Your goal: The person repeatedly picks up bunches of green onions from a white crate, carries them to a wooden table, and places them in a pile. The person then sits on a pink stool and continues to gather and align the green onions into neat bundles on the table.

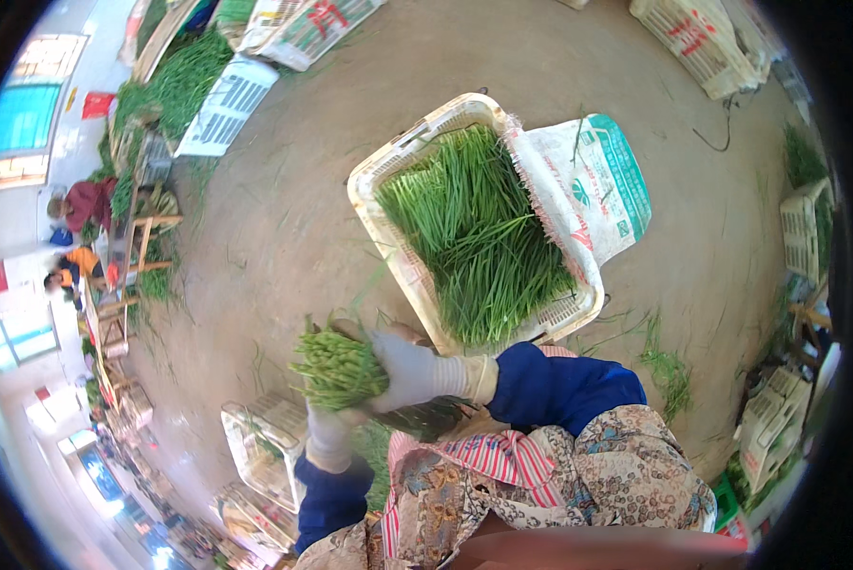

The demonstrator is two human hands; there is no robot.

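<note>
A thick bunch of green stalks (337, 365), which look like garlic chives, is held between both gloved hands, its cut ends pointing left. My right hand (408, 370), in a pale glove, wraps around it from the right. From below, my left hand (332, 427) supports the same bunch. Dark leaves (426, 419) trail back towards my apron. Just beyond my hands stands a white plastic crate (405, 274) holding more of the greens (480, 221), laid in layers. A printed woven sack (565, 160) hangs over the crate's right side.
White crates (230, 103) and heaped greens (184, 78) stand at upper left. Another crate (266, 445) is close to my left arm. Two people (88, 203) are at work benches on the far left. Loose leaves (665, 374) litter the concrete floor (276, 235).
</note>
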